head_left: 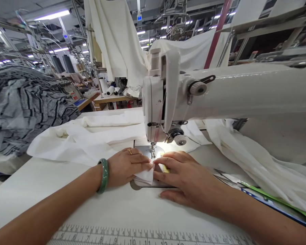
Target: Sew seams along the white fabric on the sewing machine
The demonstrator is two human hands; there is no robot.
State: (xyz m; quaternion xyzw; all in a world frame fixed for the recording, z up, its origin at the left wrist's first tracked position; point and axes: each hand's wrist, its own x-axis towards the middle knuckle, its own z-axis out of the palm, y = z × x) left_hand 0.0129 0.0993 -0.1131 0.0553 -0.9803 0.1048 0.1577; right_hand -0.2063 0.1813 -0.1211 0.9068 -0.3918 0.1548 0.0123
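A white sewing machine head (156, 105) stands over the table, its presser foot (153, 149) just beyond my fingertips. My left hand (127, 165), with a green bangle at the wrist and a ring, presses its fingers together on a small white cloth piece (145, 176) in front of the foot. To the right, my right hand (181, 175) has its fingers spread, the index fingertip touching the cloth's right edge. A yellow marked strip (165, 168) shows partly beneath that hand.
White fabric (73, 143) lies behind and left of the machine, with more (260, 163) at right. Scissors (226, 178) lie beside a green strip (277, 199). A printed ruler (132, 236) runs along the front edge. Striped grey cloth (28, 109) is piled at left.
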